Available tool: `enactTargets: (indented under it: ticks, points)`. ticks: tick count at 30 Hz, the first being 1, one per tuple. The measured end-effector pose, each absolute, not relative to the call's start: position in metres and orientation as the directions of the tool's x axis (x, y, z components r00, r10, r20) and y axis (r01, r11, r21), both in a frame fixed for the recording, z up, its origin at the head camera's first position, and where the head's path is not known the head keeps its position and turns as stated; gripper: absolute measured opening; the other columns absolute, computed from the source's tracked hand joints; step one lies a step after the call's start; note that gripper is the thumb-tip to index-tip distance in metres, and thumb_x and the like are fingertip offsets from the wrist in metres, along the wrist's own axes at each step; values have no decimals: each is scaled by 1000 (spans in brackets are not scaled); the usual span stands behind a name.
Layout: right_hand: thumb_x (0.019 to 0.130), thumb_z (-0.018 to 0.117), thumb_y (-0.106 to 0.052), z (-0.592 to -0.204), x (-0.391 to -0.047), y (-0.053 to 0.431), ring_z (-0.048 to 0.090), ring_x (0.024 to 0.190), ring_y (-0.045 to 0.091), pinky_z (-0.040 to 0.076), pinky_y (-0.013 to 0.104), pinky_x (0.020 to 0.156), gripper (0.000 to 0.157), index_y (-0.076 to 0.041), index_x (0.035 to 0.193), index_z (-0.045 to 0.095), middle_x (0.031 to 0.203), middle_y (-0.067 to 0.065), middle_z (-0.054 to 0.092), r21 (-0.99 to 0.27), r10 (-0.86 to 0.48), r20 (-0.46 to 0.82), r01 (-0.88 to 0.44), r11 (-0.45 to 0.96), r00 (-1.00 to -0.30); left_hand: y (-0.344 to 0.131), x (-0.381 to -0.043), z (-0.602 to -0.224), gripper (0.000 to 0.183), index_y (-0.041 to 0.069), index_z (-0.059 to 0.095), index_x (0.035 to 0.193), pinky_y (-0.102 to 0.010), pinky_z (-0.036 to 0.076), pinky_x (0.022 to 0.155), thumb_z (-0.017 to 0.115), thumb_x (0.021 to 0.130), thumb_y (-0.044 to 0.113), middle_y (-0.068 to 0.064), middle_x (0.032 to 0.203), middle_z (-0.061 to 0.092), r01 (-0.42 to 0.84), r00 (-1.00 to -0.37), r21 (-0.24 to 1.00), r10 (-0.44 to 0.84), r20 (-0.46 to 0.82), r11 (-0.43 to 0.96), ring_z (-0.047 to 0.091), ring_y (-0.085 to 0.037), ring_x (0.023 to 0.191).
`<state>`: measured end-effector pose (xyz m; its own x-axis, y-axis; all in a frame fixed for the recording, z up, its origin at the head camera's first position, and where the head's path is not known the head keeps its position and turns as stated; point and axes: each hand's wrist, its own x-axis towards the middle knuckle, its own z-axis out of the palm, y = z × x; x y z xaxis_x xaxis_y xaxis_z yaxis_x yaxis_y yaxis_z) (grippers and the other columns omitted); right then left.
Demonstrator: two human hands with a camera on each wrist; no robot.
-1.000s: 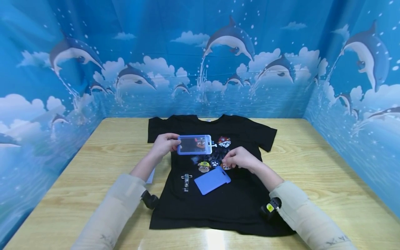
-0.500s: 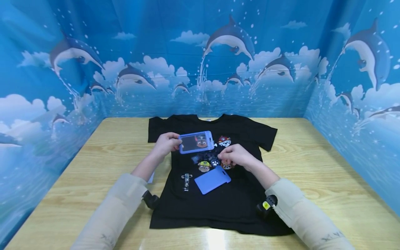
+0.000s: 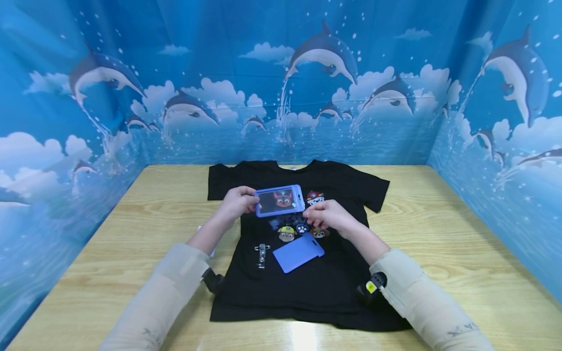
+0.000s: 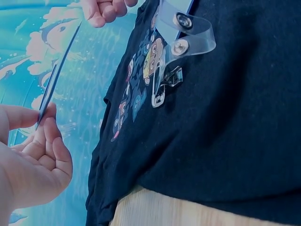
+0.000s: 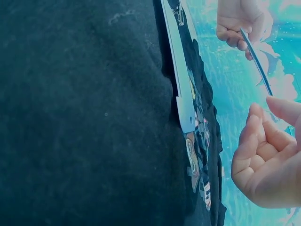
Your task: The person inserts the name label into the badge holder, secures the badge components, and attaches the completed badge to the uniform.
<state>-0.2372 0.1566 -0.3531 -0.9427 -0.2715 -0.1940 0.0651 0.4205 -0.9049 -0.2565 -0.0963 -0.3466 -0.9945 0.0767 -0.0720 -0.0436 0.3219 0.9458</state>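
My left hand [image 3: 239, 202] pinches the left end of a blue badge holder frame [image 3: 300, 199] with a clear window, raised above a black T-shirt [image 3: 316, 292]. A printed cartoon dog face shows through the window. My right hand [image 3: 331, 214] pinches the frame's near right corner between thumb and fingertips. Both wrist views show the frame edge-on, spanning the two hands. Below it, a flat blue badge holder cover [image 3: 298, 253] with a slot lies slanted on the shirt. Left of that lies a badge clip [image 3: 262, 256] with a clear snap strap and a safety pin.
The shirt lies spread on a wooden table [image 3: 439, 219], its cartoon print [image 3: 287, 234] facing up. Something white [image 3: 212, 252] shows partly from behind my left forearm. A blue dolphin-print curtain [image 3: 219, 136] stands along the back and both sides.
My right hand has moved left and slightly up to the frame's corner. My left hand has tilted the frame and shifted it slightly right. The cover and clip stay put.
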Motion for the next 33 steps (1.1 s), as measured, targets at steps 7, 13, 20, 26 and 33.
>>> enactTargets:
  ticks: [7, 13, 20, 26, 33]
  points:
    - [90, 59, -15, -355, -239, 156, 53, 63, 12, 44, 28, 58, 30, 9, 108, 61, 75, 3, 63, -925, -251, -186, 84, 370, -950, -94, -255, -349, 28, -7, 56, 109, -28, 44, 66, 56, 87, 9, -10, 81, 57, -32, -995, 946, 80, -61, 324, 52, -16, 67]
    - [90, 60, -14, -355, -240, 155, 53, 62, 10, 44, 24, 56, 31, 9, 112, 59, 81, 7, 63, -939, -222, -213, 136, 315, -951, -94, -255, -350, 26, -6, 56, 108, -30, 44, 68, 56, 87, 9, -11, 82, 57, -48, -995, 948, 64, -72, 316, 53, -17, 68]
    - [90, 60, -16, -353, -241, 154, 54, 65, 11, 45, 26, 59, 26, 4, 106, 63, 83, 7, 64, -941, -182, -220, 159, 298, -958, -94, -255, -351, 25, -4, 55, 109, -31, 45, 71, 56, 88, 10, -11, 86, 57, -69, -992, 943, 75, -99, 325, 54, -18, 72]
    - [91, 60, -17, -353, -241, 153, 54, 67, 14, 45, 26, 60, 24, 3, 103, 64, 87, 11, 64, -940, -175, -222, 162, 300, -959, -94, -256, -351, 26, -3, 56, 111, -33, 45, 73, 57, 89, 12, -11, 88, 58, -83, -990, 943, 81, -115, 322, 55, -19, 74]
    - [91, 59, -18, -352, -240, 152, 56, 70, 16, 45, 27, 62, 25, 4, 103, 65, 85, 11, 63, -937, -191, -241, 178, 299, -951, -95, -255, -351, 31, -2, 55, 116, -32, 45, 74, 57, 90, 14, -10, 89, 59, -92, -988, 944, 87, -125, 316, 55, -19, 74]
